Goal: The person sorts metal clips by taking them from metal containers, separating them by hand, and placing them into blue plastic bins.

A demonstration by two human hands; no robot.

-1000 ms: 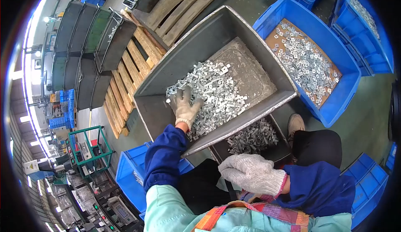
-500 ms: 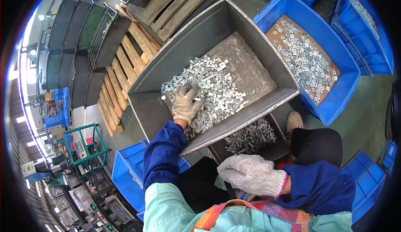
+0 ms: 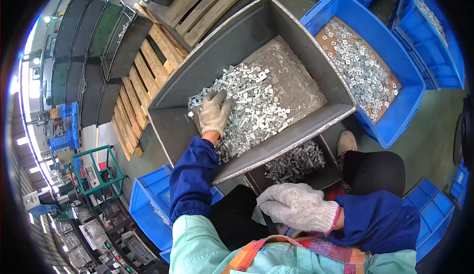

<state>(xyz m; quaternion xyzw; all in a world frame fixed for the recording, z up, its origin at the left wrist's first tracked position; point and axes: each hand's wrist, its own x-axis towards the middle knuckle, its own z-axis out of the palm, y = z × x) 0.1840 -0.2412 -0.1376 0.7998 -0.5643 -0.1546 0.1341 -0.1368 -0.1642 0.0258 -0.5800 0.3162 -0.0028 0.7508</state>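
Note:
My left hand (image 3: pixel 213 114), in a dirty knitted glove, rests on the left side of a heap of small silvery metal pieces (image 3: pixel 252 109). Its fingers are bent but slightly apart, touching the heap, and I see nothing held in them. The heap lies in a large grey metal bin (image 3: pixel 296 72) with worn edges. My right hand (image 3: pixel 296 206), in a pale glove with a pink cuff edge, is above my lap, near the bin's close edge. Its fingers are curled together, and whatever they may hold is hidden.
Below the bin's near edge, a smaller dark container holds grey metal scraps (image 3: pixel 296 163). To the right stands a blue crate (image 3: pixel 410 72) with square metal pieces on cardboard. Wooden pallets (image 3: pixel 148 67), stacked dark bins (image 3: pixel 79 62) and another blue crate (image 3: pixel 143 190) are on the left.
My left hand has shifted slightly left and up over the heap. My right hand stays where it was, and the view has turned a little.

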